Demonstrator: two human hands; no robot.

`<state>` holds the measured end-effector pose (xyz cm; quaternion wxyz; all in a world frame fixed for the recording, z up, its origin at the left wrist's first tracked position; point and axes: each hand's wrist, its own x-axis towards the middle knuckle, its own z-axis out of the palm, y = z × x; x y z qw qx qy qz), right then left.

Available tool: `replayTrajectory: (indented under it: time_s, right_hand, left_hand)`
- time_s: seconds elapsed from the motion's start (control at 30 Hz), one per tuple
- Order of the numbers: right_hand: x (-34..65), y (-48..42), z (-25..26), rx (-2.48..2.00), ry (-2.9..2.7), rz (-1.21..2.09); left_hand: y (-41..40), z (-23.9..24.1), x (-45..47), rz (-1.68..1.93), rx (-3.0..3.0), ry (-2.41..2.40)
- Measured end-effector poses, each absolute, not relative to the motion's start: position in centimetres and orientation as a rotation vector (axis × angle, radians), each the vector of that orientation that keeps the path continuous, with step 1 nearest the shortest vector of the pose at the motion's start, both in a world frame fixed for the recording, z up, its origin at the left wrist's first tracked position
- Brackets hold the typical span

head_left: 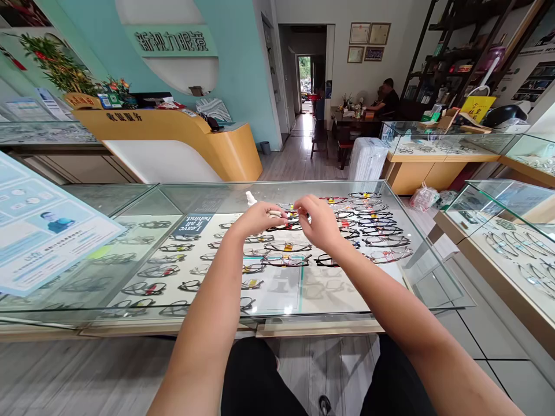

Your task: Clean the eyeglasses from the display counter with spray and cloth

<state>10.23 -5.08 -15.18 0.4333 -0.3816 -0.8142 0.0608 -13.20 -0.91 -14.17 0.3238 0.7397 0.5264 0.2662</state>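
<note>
My left hand [262,218] is raised over the glass display case [269,315], its fingers curled together with a small pale piece showing at the fingertips. Close to its right, my right hand [318,219] is bent inward with thumb and fingers pinched. Something thin seems to span the gap between the hands, but I cannot make out what it is against the glasses below. A white bottle [250,198] with a nozzle top stands just behind my left hand. Under the glass lie rows of eyeglasses [286,260], several with yellow or red tags.
A blue-and-white printed sheet [47,225] juts in at the left. Another glass case [511,242] stands at the right. Beyond are a curved wooden counter [234,150], a wrapped white bundle [368,162] and a person [387,101] seated at a table.
</note>
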Motion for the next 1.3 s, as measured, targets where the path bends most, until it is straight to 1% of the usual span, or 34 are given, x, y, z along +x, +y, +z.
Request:
replayTrajectory:
  time_s: [0.07,0.2,0.23,0.3,0.47,0.67,0.8,0.97,1.17,1.3]
  right_hand:
    - [10.7,-4.6,-15.1,-0.93,-1.929,0.183]
    - [11.8,-3.9,-14.5,-0.906,-1.729,0.267]
    - [12.2,-3.8,-14.2,-0.903,-1.696,0.287]
    - [13.0,-3.6,-13.6,-0.898,-1.666,0.344]
    - [16.4,-3.8,-12.6,-0.888,-1.655,0.575]
    - [20.4,-4.2,-13.0,-0.876,-1.654,0.605]
    - [21.4,-3.9,-14.1,-0.863,-1.607,0.633]
    - [20.8,-4.3,-14.5,-0.829,-1.562,0.808]
    - [20.2,-5.1,-14.9,-0.885,-1.739,0.636]
    - [20.4,-4.7,-15.2,-0.937,-1.747,0.574]
  left_hand:
    - [-0.9,-14.0,-13.1,0.907,1.861,1.367]
    - [-0.3,-14.3,-12.3,1.482,1.627,1.168]
    - [-0.2,-14.3,-12.0,1.589,1.546,1.123]
    - [-0.3,-14.3,-10.9,1.689,1.391,1.071]
    - [-1.6,-12.6,-7.1,1.619,1.255,0.939]
    - [-2.3,-10.8,-0.9,1.548,1.297,0.817]
    - [-2.5,-12.1,2.1,1.532,1.286,0.826]
    - [-3.1,-14.3,2.5,1.52,1.216,0.882]
    - [-2.8,-15.0,1.8,1.504,1.272,0.911]
    - [-2.5,-15.5,1.9,1.48,1.314,0.935]
